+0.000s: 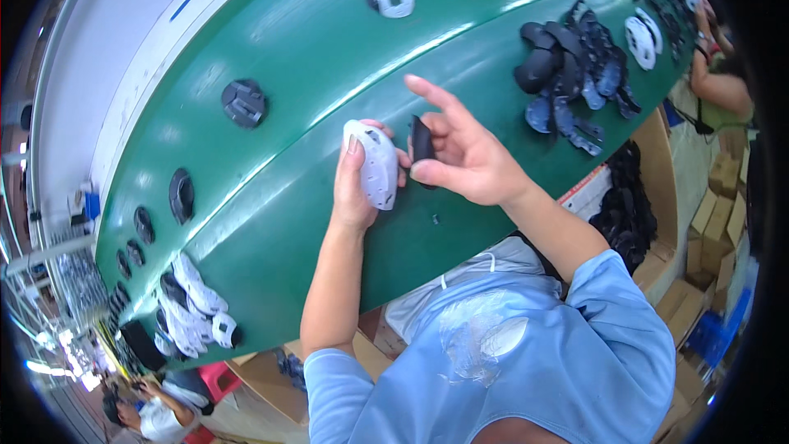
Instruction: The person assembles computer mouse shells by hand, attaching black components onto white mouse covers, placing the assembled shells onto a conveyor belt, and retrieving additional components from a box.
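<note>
Over the green belt, my left hand (352, 189) is closed around a white computer-mouse shell (379, 171), its thumb along the left side and its fingers behind. Just to the right, my right hand (477, 160) pinches a thin, curved black shell piece (422, 141) between thumb and fingers, while its index finger points out toward the far side. A small gap separates the black piece from the white shell. Part of the black piece is hidden by the right fingers.
A pile of black shell pieces (559, 62) lies to the right, several white shells (193, 312) to the left. Black mice (181, 196) and a round dark part (244, 103) sit on the green belt (304, 57). A co-worker's arm (719, 86) is at far right, a cardboard box (657, 173) nearer.
</note>
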Demonstrator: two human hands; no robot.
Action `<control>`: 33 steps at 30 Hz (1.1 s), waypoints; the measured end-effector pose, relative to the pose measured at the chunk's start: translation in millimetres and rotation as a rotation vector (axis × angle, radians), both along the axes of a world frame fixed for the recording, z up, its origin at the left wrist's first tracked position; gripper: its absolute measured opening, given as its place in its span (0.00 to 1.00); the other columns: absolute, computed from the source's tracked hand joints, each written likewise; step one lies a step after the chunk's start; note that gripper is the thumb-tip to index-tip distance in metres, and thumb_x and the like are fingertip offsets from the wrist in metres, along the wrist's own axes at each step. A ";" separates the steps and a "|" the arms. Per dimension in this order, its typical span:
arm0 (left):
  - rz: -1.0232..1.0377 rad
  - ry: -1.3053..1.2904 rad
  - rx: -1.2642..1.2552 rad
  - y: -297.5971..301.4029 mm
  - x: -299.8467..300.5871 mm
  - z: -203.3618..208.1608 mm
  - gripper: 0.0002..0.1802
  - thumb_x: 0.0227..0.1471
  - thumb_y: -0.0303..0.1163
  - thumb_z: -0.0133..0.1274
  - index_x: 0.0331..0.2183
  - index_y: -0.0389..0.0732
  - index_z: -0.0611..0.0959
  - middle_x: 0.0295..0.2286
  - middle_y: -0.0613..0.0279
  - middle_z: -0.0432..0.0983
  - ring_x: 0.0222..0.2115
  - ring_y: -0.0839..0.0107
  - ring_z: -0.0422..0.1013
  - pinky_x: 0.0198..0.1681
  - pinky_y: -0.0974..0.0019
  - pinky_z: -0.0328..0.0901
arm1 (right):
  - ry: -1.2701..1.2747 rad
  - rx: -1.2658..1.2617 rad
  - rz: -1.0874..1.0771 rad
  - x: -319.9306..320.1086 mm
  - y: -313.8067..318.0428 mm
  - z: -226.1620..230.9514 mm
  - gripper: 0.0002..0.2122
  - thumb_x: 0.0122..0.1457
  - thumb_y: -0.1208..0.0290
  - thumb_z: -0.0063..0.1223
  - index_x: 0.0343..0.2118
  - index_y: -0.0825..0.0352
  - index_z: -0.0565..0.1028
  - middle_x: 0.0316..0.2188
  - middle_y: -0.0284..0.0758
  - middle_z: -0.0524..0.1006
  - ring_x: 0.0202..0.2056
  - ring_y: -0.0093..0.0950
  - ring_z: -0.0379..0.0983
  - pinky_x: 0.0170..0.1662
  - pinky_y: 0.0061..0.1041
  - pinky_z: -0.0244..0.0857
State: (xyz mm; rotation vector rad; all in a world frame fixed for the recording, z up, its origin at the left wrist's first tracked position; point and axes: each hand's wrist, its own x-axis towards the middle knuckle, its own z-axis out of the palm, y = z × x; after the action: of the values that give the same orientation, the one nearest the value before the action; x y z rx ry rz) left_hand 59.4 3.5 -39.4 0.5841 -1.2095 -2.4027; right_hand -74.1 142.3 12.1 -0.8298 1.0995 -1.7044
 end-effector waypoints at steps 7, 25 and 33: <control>0.148 -0.039 -0.007 -12.2 7.5 -14.2 0.49 0.47 0.81 0.43 0.47 0.43 0.71 0.36 0.62 0.74 0.33 0.70 0.74 0.29 0.66 0.68 | -0.465 -0.156 -0.118 18.7 -40.5 -47.9 0.08 0.65 0.77 0.55 0.44 0.64 0.70 0.36 0.31 0.76 0.39 0.22 0.76 0.39 0.26 0.76; 0.584 0.173 -0.285 1.4 2.8 -19.7 0.30 0.57 0.57 0.56 0.45 0.40 0.74 0.39 0.57 0.74 0.39 0.68 0.73 0.43 0.65 0.70 | 0.857 -0.182 -0.372 27.5 -45.7 -50.5 0.17 0.52 0.73 0.66 0.47 0.64 0.82 0.42 0.37 0.82 0.35 0.34 0.78 0.39 0.29 0.71; 0.589 0.197 -0.399 0.3 1.3 -26.5 0.26 0.62 0.56 0.50 0.45 0.41 0.74 0.39 0.56 0.74 0.40 0.68 0.73 0.43 0.65 0.70 | 0.870 -0.171 -0.520 28.2 -48.2 -49.9 0.16 0.52 0.75 0.65 0.46 0.66 0.83 0.42 0.38 0.83 0.34 0.32 0.76 0.38 0.27 0.69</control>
State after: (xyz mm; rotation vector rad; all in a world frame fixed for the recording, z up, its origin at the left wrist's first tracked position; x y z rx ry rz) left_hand 60.7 3.8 -65.9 0.4772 -1.1814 -1.6361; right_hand -45.9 94.1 -37.8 -1.5814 1.8875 -1.9082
